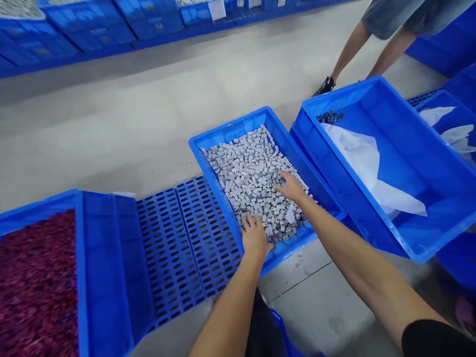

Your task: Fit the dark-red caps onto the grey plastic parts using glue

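A blue plastic bin (pixel 231 130) in front of me holds a spread of small light-grey block-like parts (pixel 247 171). My left hand (pixel 254 235) rests on the parts near the bin's close left side, fingers spread. On the right half of the heap lies my right hand (pixel 290 187), its thumb and fingers apart at the surface of the parts. Neither hand shows anything gripped. Close to my right forearm, a small pale scrap (pixel 290 215) sits among the parts.
A bin of dark red parts (pixel 37 282) stands at left, beside a slotted blue pallet (pixel 173 243). At right, a larger blue bin (pixel 405 144) contains white sheets (pixel 357 153) and a few dark pieces (pixel 330 116). A person's legs (pixel 347 54) are beyond it. Filled bins (pixel 100 32) line the back.
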The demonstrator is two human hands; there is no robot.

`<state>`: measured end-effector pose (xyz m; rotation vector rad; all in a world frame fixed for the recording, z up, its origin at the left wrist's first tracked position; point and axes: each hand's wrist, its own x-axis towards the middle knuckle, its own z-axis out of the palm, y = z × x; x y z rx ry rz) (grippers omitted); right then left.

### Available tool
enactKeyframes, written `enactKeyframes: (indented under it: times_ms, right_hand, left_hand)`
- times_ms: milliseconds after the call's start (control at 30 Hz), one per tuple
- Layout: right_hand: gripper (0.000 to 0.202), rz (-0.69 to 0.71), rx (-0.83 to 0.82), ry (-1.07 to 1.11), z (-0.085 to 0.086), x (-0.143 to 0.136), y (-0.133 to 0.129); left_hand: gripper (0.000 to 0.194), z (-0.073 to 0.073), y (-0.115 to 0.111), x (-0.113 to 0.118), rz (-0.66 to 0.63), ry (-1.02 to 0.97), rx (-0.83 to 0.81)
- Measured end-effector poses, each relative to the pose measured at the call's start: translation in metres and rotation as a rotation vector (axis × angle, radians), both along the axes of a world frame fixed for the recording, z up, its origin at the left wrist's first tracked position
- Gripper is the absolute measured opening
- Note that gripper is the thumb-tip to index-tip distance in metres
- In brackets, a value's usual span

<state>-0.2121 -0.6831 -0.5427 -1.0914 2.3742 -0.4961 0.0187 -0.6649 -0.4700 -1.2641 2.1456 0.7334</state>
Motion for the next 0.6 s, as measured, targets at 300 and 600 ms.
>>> enactKeyframes:
  times_ms: [300,600]
  right_hand:
    - [0.077,-0.036,0.268,0.132,-0.017,0.029,-0.040]
    - [0.051,-0.061,0.348,0.141,0.004,0.045,-0.017]
  left_hand:
    - [0.089,-0.018,0.009,-0.007,0.060,-0.037,-0.058]
    - [0.069,-0.022,0.029,-0.012,0.375,0.062,-0.054]
